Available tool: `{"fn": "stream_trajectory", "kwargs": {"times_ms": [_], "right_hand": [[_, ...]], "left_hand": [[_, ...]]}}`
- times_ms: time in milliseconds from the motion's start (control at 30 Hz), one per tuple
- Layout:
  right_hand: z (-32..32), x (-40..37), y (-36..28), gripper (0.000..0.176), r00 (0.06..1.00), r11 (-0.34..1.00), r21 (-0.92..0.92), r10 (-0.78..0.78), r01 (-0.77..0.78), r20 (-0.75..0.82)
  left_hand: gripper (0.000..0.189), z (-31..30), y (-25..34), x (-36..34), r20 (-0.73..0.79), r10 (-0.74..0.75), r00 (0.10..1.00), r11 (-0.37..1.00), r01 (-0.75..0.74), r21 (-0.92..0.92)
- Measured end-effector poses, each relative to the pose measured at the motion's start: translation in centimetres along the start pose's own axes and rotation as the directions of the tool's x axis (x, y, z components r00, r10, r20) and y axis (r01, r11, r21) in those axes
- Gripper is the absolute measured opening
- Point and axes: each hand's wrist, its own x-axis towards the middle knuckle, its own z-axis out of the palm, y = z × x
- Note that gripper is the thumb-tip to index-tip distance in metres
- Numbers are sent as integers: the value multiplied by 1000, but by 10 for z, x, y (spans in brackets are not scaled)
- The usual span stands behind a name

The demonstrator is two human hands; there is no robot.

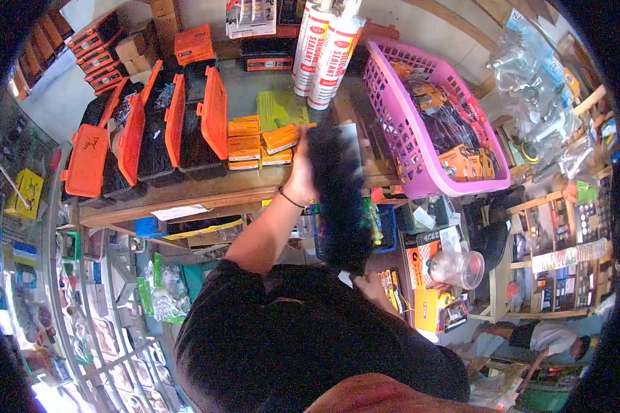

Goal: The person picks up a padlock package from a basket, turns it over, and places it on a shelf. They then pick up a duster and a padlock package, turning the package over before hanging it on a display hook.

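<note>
A black fluffy duster (337, 199) stretches across the middle of the view, blurred in part. My right hand (373, 288) is closed round its lower end, near my body. Behind the duster's upper end, my left hand (302, 177) grips a flat, box-like thing with a pale grey side (352, 143); most of it is hidden by the duster. Fingertips show at its right edge. Just left of my left hand, small orange boxes (244, 146) are stacked on the wooden bench (179, 201). Two silicone sealant tubes (336, 60) stand upright behind.
Black bins with orange lids (213, 113) line the bench's left part. A pink basket (420, 144) of packaged goods stands at the right. Below it are a clear plastic jar (466, 268) and a yellow box (428, 308). Another person (554, 339) is at the lower right.
</note>
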Motion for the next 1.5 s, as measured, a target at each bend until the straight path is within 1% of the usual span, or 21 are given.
{"fn": "stream_trajectory", "kwargs": {"times_ms": [33, 67, 100, 167, 200, 300, 367, 433, 467, 567, 600, 733, 767, 867, 967, 1033, 1100, 1233, 1300, 1467, 1500], "right_hand": [[-2, 1, -3, 21, 995, 990, -102, -93, 95, 17], [-11, -3, -21, 26, 964, 960, 115, 247, -257, 96], [-10, 0, -14, 26, 965, 961, 109, 246, -256, 97], [-4, 3, 6, 26, 975, 931, 307, 219, -199, -32], [-7, -6, -23, 27, 986, 987, 68, 150, -146, -65], [-13, -16, -53, 30, 997, 999, 9, 54, -53, -48], [-17, -6, -47, 34, 943, 912, 245, 305, -328, 130], [-4, -4, -23, 19, 976, 945, 257, 217, -203, -29], [8, -7, -25, 20, 921, 972, -50, -234, 230, -311], [-7, -11, -39, 31, 968, 945, 212, 244, -251, 59], [-11, -11, -49, 31, 972, 912, 338, 230, -234, 54], [21, 1, 17, 20, 983, 993, 31, 116, -113, -143], [17, -4, 5, 20, 983, 993, 37, 117, -113, -145], [-9, -9, -47, 22, 978, 890, 403, 191, -211, 90], [15, 0, -10, 36, 966, 983, 88, 177, -163, -188], [12, -2, -8, 33, 989, 982, -119, 148, -149, -18], [-1, -9, -37, 30, 960, 931, 245, 280, -272, 1], [-1, -21, -49, 25, 933, 913, 196, 341, -357, 115], [2, -31, -72, 27, 997, 996, 71, 52, -48, -56], [3, -16, -25, 25, 986, 949, 274, 168, -158, -12], [6, -19, -24, 25, 985, 947, 277, 173, -163, -14]], "left_hand": [[80, -12, 3, 1, 218, -47, 975, 998, 57, -42], [83, -3, 1, -3, 193, 9, 981, 1000, -8, -4], [81, 7, -2, -1, -132, 58, 990, 998, -63, -31], [80, -8, -2, -1, -243, 111, 964, 987, -78, 141], [79, -3, -1, 1, -265, 114, 958, 991, -90, 98], [77, -2, 2, 0, 282, -7, 959, 994, 38, -105], [76, 6, -2, -4, -237, 151, 960, 982, -119, 144], [75, -26, -1, 0, -144, 34, 989, 999, -28, 46], [77, -15, -1, -2, -60, -15, 998, 1000, 13, -26], [81, -1, -2, -5, 187, 20, 982, 1000, -22, 9], [77, 4, -1, -2, -114, 28, 993, 998, -34, -52], [74, -4, -4, 3, -244, 115, 963, 988, -86, 127], [73, -11, 5, -3, 159, -91, 983, 995, 96, -28], [73, -19, 1, -1, 101, -15, 995, 967, 40, -252], [75, -45, 1, 6, 136, -113, 984, 804, 171, -570], [77, -29, 4, 7, 118, -71, 990, 995, 78, -56], [79, -10, 1, -1, 104, -79, 991, 986, 93, -139], [80, -42, -1, 4, 69, -123, 990, 834, 140, -534], [80, -17, 3, 2, 117, -90, 989, 994, 96, -50], [74, -17, 4, -1, 62, -26, 998, 1000, 27, -11], [77, -11, -4, 4, -189, 109, 976, 985, -81, 150]]}}
